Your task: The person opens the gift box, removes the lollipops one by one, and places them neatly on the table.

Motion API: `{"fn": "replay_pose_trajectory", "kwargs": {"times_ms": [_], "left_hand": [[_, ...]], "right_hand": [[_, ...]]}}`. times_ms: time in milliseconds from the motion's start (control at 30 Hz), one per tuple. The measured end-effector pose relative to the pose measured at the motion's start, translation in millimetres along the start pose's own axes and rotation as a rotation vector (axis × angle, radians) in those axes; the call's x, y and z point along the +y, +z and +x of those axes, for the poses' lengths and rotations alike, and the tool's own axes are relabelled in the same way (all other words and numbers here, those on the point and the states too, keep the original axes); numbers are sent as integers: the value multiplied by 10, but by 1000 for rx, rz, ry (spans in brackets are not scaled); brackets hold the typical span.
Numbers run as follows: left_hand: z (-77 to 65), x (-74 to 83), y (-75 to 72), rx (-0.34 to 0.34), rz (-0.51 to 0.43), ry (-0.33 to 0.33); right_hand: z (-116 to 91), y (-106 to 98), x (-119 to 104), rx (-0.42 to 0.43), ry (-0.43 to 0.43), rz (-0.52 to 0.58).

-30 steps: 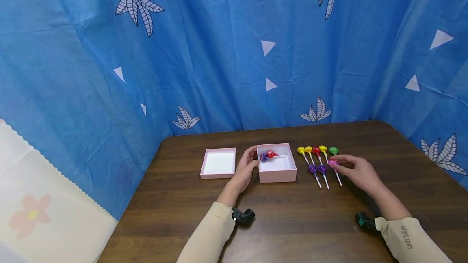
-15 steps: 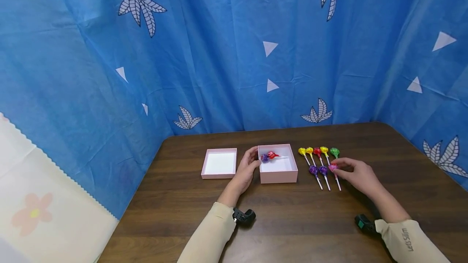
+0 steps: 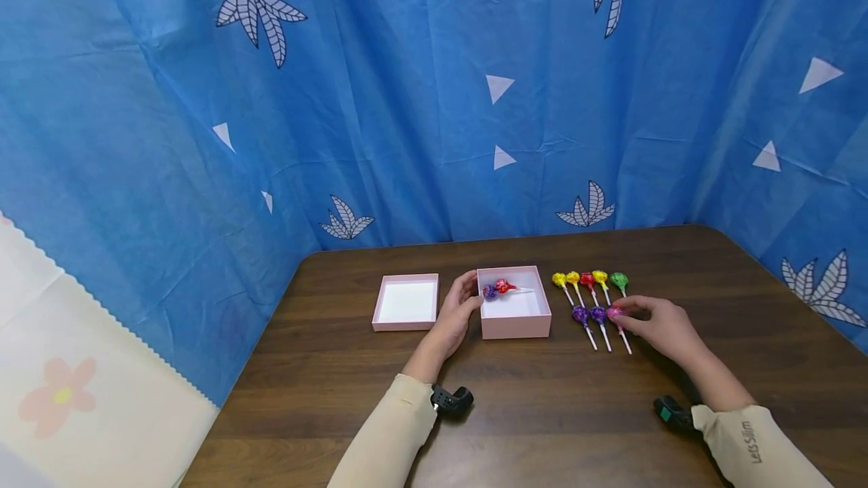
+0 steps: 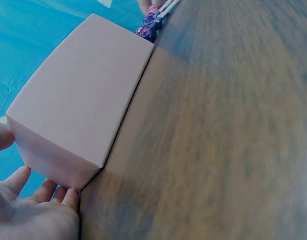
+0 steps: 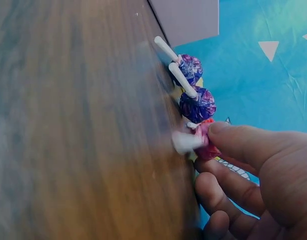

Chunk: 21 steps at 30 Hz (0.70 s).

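Note:
My left hand (image 3: 456, 316) rests against the left side of a pink box (image 3: 515, 327) with a white inside. In the left wrist view its fingertips touch the box wall. Inside the box lie a red lollipop (image 3: 502, 286) and a purple lollipop (image 3: 490, 292). To the right, my right hand (image 3: 661, 324) pinches a pink lollipop (image 5: 207, 142) by its wrapped head, between thumb and index finger. That lollipop is at the right end of the front row, beside two purple lollipops (image 5: 197, 105). Its stick points toward the front of the table.
Behind the front row, yellow lollipops (image 3: 573, 278), a red one (image 3: 587, 279) and a green one (image 3: 619, 280) form a back row. A shallow pink lid (image 3: 407, 329) lies left of the box. Blue curtain (image 3: 407, 96) hangs along the table's (image 3: 529, 413) far edge.
My right hand has drawn the pink lollipop slightly toward the front, away from the green one and into line with the purple ones. My left hand has stayed at the box.

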<state>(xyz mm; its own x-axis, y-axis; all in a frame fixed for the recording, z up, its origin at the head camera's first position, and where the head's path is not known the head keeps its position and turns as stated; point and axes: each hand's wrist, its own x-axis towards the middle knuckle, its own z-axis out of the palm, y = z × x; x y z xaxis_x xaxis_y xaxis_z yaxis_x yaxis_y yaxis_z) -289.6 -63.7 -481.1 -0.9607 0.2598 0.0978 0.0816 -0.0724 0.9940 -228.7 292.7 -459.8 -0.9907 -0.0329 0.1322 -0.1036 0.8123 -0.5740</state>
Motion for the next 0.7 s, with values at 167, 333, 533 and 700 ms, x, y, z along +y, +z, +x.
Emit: {"fn": "replay_pose_trajectory", "kwargs": {"times_ms": [167, 333, 533, 700], "left_hand": [[-6, 9, 0, 0, -3, 2], [-18, 10, 10, 7, -2, -2], [-26, 17, 13, 4, 0, -4], [-23, 29, 15, 0, 1, 2]], "right_hand": [[2, 13, -3, 0, 1, -8], [-6, 25, 0, 5, 7, -10], [-13, 24, 10, 16, -2, -19], [-14, 16, 3, 16, 6, -18]]}}
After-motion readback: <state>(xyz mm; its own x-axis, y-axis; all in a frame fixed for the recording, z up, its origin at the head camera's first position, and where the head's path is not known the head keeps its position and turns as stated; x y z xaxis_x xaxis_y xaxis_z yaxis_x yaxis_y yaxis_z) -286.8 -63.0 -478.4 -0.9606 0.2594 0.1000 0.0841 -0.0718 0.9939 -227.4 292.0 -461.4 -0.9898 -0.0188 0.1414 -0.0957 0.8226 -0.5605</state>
